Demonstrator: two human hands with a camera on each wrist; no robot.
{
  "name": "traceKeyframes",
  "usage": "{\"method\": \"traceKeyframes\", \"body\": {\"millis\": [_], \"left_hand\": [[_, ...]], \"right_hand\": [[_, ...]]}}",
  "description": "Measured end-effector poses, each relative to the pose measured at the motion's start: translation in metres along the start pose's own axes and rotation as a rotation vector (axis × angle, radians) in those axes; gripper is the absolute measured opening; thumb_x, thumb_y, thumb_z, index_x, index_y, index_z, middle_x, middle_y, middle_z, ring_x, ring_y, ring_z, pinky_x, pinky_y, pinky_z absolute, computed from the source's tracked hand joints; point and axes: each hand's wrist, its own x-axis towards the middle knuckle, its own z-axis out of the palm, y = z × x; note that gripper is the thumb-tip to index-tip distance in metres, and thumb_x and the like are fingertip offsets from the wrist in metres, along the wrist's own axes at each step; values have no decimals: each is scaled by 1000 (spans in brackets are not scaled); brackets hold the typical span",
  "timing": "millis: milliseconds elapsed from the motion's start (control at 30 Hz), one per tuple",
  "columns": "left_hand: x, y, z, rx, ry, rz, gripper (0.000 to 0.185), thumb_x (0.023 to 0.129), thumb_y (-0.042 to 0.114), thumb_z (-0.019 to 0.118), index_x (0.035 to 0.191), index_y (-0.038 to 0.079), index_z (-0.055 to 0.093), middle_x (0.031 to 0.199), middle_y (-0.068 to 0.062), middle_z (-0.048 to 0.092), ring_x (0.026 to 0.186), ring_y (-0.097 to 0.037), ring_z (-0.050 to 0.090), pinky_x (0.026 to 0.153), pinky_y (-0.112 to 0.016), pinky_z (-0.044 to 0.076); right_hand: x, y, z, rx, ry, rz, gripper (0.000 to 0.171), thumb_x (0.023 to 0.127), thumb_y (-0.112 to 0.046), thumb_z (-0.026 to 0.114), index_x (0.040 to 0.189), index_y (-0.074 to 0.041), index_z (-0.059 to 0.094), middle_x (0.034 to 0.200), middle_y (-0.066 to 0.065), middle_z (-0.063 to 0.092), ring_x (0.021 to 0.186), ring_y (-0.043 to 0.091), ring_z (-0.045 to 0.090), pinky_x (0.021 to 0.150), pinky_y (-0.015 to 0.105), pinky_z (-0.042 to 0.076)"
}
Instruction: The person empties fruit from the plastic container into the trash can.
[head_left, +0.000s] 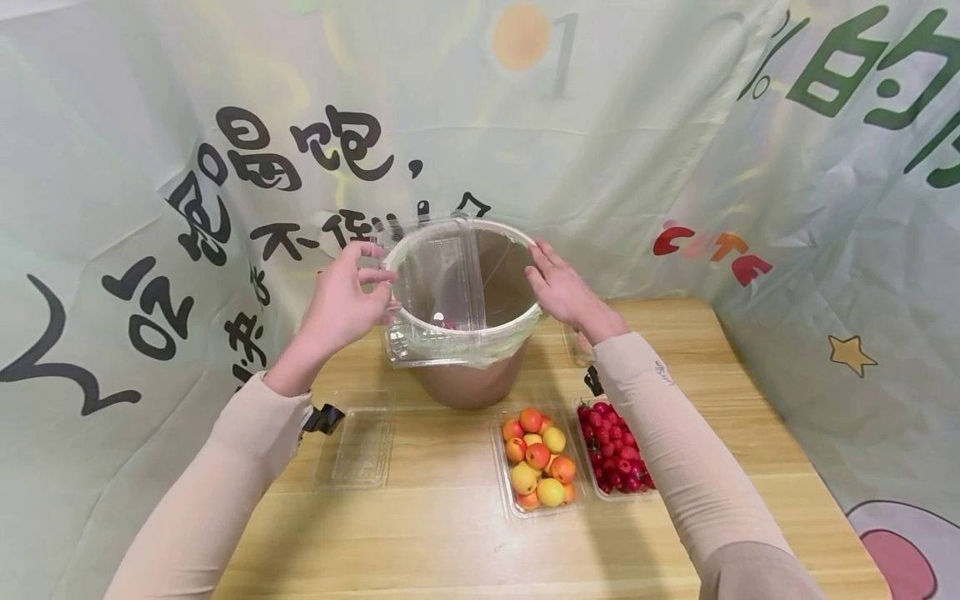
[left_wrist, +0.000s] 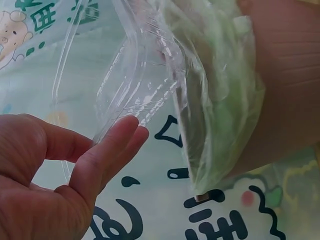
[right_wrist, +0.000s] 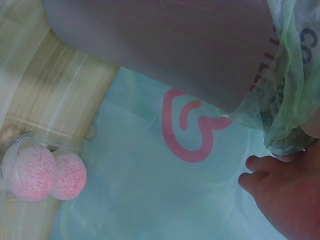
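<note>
A brown bin (head_left: 468, 383) lined with a pale green bag (head_left: 450, 337) stands at the back of the wooden table (head_left: 450, 533). My left hand (head_left: 348, 296) pinches the edge of an open clear clamshell box (head_left: 442, 283), held upright over the bin's mouth. In the left wrist view the left hand's fingers (left_wrist: 107, 150) lie against the clear plastic (left_wrist: 135, 75), beside the bag (left_wrist: 220, 100) and the bin wall (left_wrist: 290, 75). My right hand (head_left: 562, 287) rests with straight fingers on the bin's right rim. In the right wrist view it (right_wrist: 285, 195) sits below the bag (right_wrist: 295, 75).
A clear tray of orange and yellow apricots (head_left: 538, 458) and one of red cherries (head_left: 615, 450) lie in front of the bin. An empty clear tray (head_left: 363, 437) lies front left. Two pink round fruits in a clear box (right_wrist: 42, 172) sit by the bin. Printed cloth (head_left: 675, 150) surrounds the table.
</note>
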Motion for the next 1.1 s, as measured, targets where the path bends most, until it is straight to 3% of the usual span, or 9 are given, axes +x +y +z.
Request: {"method": "traceKeyframes", "body": {"millis": [233,467,700,833,967,1100], "left_hand": [[-11,-13,7,17,-3,12,47,98,-7,55,143,-3,44,135,-30,66,90,-41,76,70,-40,68],[-21,-24,11,19,-4,18,48,97,-7,55,144,-5,43,135,-31,66,89,-42,77,66,-36,67],[-31,-34,17,-5,11,26,47,98,-7,57,143,-4,45,132,-31,67,83,-31,78,66,-37,67],[-36,-38,20,-27,20,34,47,97,-8,56,142,-6,44,133,-34,66,85,-38,77,65,-35,67],[-42,-45,22,-16,14,36,46,98,-6,56,143,-5,44,133,-33,66,69,-30,76,53,-32,63],[-49,-56,22,-2,5,55,46,98,-6,56,142,-4,43,133,-31,68,58,-24,72,38,-28,50]], "right_hand": [[2,1,1,5,12,-5,65,113,-35,30,168,-4,17,178,17,8,164,38,12,135,53,15],[1,0,0,8,3,5,66,113,-38,27,168,-5,15,178,15,7,165,36,10,135,53,13],[-1,-1,-2,6,-3,7,68,113,-43,24,169,-6,14,178,14,5,165,37,10,135,54,14],[-1,-1,-2,6,-4,8,68,113,-43,25,169,-6,14,178,14,5,165,36,9,135,53,13],[0,0,-1,6,3,3,67,113,-42,26,168,-6,15,178,15,6,165,37,11,135,53,14],[0,0,0,11,4,3,67,113,-41,26,169,-6,15,178,15,6,165,36,10,135,52,14]]}}
